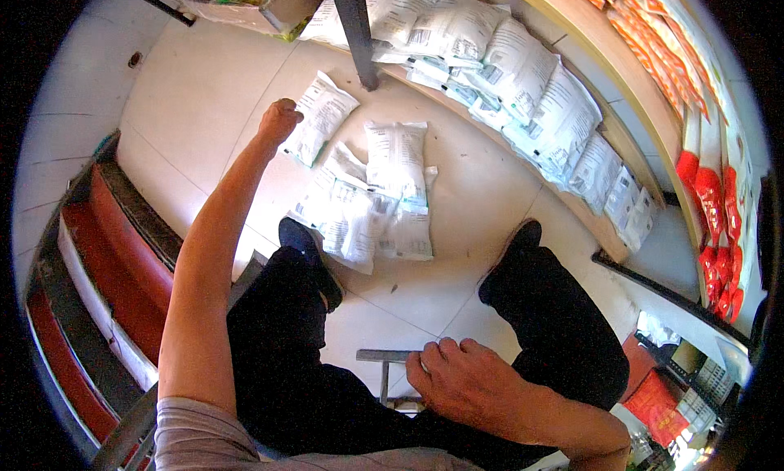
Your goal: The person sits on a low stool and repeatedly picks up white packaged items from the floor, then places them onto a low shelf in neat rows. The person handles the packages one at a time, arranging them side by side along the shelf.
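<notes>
My left hand (281,120) is at the left edge of a white printed plastic packet (322,117), its fingers curled at the packet's side. That packet lies tilted on the floor, apart from a small heap. In the heap, one white packet (397,155) lies uppermost at the back and another (349,223) at the front left, overlapping others. My right hand (462,379) rests near my lap with its fingers curled; whether anything is inside it cannot be seen.
Many similar packets (511,63) are stacked along a low wooden shelf (588,229). A dark metal post (355,30) stands at its edge. Orange and red packages (710,189) fill an upper shelf. A cardboard box (269,17) is at the top; red and black steps (122,244) lie left.
</notes>
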